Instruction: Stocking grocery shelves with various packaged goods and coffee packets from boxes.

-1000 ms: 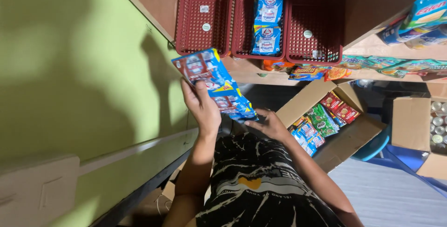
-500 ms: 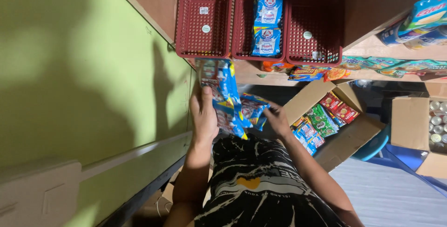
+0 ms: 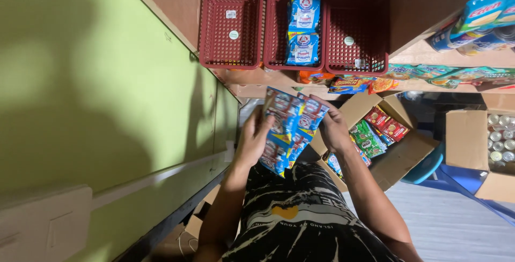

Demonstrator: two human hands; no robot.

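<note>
Both my hands hold a bundle of blue and red sachet packets (image 3: 288,128) in front of my chest. My left hand (image 3: 252,139) grips its left edge and my right hand (image 3: 333,128) grips its right edge. The packets hang in strips, fanned out and tilted. Above them, on a wooden shelf (image 3: 407,52), stand three red plastic baskets. The middle basket (image 3: 274,31) holds two blue and white packets (image 3: 303,28). The left basket (image 3: 230,26) and the right basket (image 3: 358,31) show only small stickers inside.
An open cardboard box (image 3: 399,152) with green and red packets sits below right. Another box (image 3: 485,152) with cans stands at far right. A green wall (image 3: 96,95) runs along the left. More packaged goods (image 3: 429,74) lie on lower shelves.
The packet bundle, first held up in my left hand, dropped low between both hands, and now both hands hold it spread out a little higher.
</note>
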